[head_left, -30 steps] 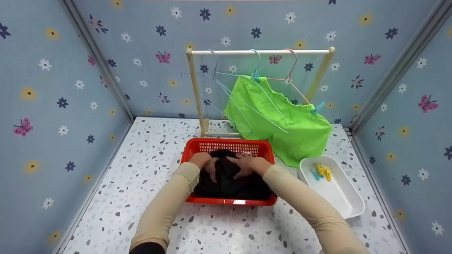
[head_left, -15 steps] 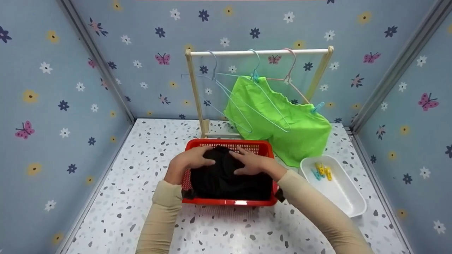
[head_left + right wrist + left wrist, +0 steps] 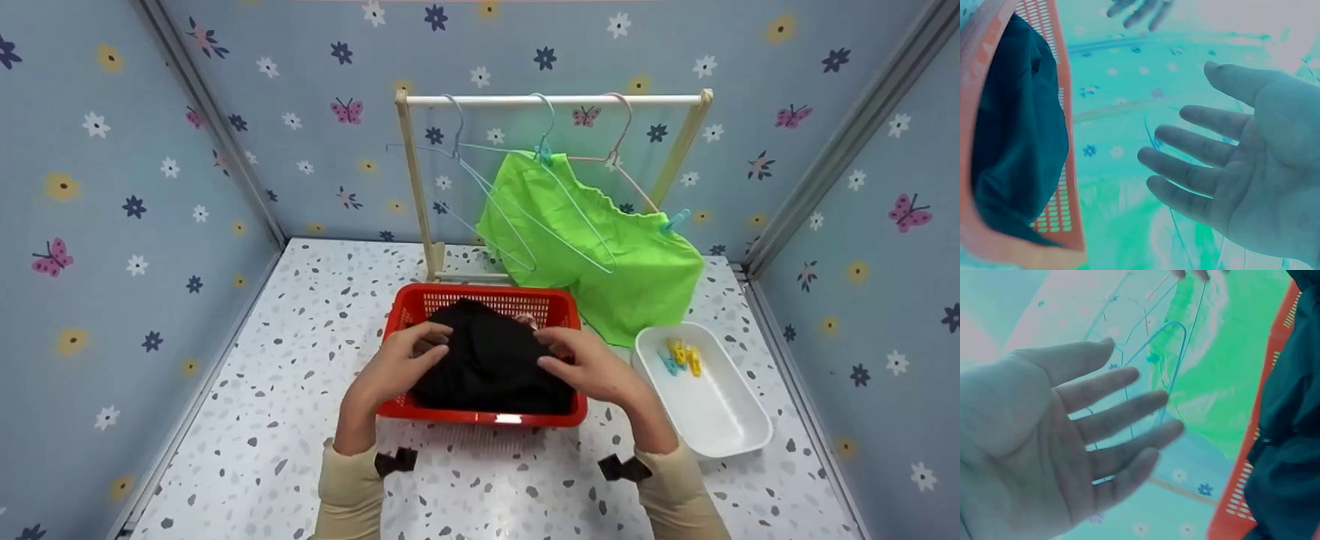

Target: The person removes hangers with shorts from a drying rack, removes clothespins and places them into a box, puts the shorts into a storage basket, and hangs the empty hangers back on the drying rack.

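Note:
Black cloth (image 3: 487, 360) lies bunched in a red plastic basket (image 3: 480, 418) in the head view; how it is folded cannot be made out. Over the basket's left side my left hand (image 3: 394, 367) hovers, thumb and fingers apart and nothing between them. On the opposite side my right hand (image 3: 592, 366) is held above the rim, also without anything in it. Both wrist views show spread, relaxed fingers, on the left hand (image 3: 1072, 433) and on the right hand (image 3: 1241, 157), with the black cloth off to one side. A small patterned piece (image 3: 526, 321) peeks out behind the cloth.
Behind the basket stands a rack with a white rod (image 3: 495, 100). Bright green shorts (image 3: 600, 247) hang there from a pink hanger (image 3: 622, 139) with blue clips, beside blue hangers (image 3: 459, 142). A white tray (image 3: 716, 420) at right holds several yellow and blue clothespins (image 3: 681, 356).
Both hands have come up off the black cloth and drawn apart toward the basket's sides. The cloth stays in the basket, slightly reshaped. The head view has tilted a little.

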The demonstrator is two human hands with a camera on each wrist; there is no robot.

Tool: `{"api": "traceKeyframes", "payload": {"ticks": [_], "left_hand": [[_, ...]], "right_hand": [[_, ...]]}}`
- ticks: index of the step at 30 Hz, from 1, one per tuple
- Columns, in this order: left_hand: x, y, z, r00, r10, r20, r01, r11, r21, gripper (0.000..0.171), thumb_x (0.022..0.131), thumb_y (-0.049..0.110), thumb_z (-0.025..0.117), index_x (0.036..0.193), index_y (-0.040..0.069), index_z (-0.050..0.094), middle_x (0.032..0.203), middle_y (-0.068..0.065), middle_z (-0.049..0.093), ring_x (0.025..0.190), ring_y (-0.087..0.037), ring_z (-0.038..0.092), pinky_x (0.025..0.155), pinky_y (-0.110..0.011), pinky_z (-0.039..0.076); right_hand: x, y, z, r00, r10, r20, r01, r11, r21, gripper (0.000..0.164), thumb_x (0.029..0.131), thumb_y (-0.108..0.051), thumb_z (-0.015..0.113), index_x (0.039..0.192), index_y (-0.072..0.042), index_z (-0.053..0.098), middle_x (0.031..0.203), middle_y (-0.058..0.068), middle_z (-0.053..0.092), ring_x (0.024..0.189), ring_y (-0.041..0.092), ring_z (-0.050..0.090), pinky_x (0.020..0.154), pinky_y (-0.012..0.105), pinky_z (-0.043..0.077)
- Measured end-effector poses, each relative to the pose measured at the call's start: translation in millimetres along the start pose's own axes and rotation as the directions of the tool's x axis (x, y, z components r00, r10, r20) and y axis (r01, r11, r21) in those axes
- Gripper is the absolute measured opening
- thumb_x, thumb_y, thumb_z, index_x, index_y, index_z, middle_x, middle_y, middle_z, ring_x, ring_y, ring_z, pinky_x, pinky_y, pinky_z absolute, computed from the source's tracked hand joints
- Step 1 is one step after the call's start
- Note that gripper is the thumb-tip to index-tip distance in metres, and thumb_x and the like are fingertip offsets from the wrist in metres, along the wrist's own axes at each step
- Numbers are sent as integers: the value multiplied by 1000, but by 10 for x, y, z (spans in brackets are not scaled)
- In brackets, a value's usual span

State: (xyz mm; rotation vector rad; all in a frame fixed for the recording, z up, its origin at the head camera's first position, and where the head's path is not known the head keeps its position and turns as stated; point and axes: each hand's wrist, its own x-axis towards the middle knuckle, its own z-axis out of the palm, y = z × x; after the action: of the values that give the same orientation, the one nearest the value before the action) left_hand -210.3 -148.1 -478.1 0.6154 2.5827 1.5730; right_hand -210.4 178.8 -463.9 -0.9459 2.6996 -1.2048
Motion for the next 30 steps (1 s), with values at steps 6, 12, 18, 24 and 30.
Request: {"api": "traceKeyframes", "payload": {"ticks": [6,12,18,24,30], "left_hand": [[-185,-79,316,976,26,-215,-60,987,-152,14,97,5,59,108,6,68,99,-9,68,90,-24,63,79,-33,52],[-269,-45,451,959,-1,-284,-80,959,-271,15,96,-4,56,107,-2,65,98,-23,65,92,-41,62,79,-30,52],[-91,-76,196,929,-36,-369,-108,926,-362,15,94,-9,53,106,-9,62,99,-23,64,91,-34,62,83,-39,52],[347,-42,-216,885,-107,-453,-99,908,-408,13,96,-4,54,107,-6,61,102,-25,60,88,-27,62,82,-36,51],[847,-25,-536,835,-186,-518,-46,914,-402,20,101,12,53,116,0,59,114,-22,57,100,-30,60,87,-43,48]], "right_hand": [[-452,134,80,970,98,-221,-72,990,122,21,93,-10,66,114,-10,67,104,-2,68,92,15,65,82,38,52],[-650,42,1,918,182,-351,-132,978,163,17,91,1,64,107,-3,70,97,9,71,82,20,66,68,27,52],[-667,-102,-211,846,197,-495,-125,977,175,13,90,9,62,100,6,70,87,15,71,77,26,67,68,18,50],[-598,81,-497,790,158,-592,-120,987,104,12,91,6,61,98,6,71,84,16,70,72,20,66,65,15,49],[-483,352,-837,746,78,-661,-108,994,-5,12,94,-5,62,97,-1,73,85,9,71,72,11,64,65,13,46]]}}
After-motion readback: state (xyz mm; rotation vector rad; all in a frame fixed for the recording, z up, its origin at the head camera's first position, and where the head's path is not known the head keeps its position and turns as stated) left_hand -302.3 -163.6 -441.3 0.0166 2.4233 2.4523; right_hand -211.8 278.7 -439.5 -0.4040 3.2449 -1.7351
